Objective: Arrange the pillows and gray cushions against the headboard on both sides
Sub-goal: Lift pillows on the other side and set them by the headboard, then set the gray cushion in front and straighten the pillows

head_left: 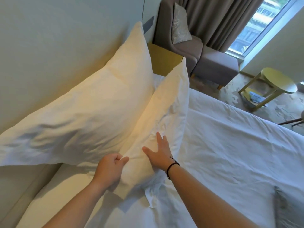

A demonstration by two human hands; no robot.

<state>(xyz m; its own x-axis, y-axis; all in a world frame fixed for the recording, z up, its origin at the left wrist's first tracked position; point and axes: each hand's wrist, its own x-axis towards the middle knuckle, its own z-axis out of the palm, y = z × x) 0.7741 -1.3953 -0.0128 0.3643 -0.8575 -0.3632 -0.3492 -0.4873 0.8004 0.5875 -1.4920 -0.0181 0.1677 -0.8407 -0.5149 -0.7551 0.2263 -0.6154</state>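
Two white pillows stand against the pale headboard point(49, 51). The back pillow point(92, 109) leans flat on the headboard. The front pillow point(166, 112) stands in front of it, tilted. My left hand point(110, 170) pinches the near edge of the front pillow. My right hand point(159, 150) lies flat with fingers spread on that pillow's face. A gray cushion point(289, 209) shows partly at the lower right on the white bed point(230, 145). Another silvery cushion point(180, 28) sits on the armchair.
A gray armchair point(185, 46) with a footstool point(217, 68) stands beyond the bed, next to a yellow bedside unit point(164, 60). A small yellow round table point(278, 83) is on the floor at the right. Curtains and a window fill the far corner.
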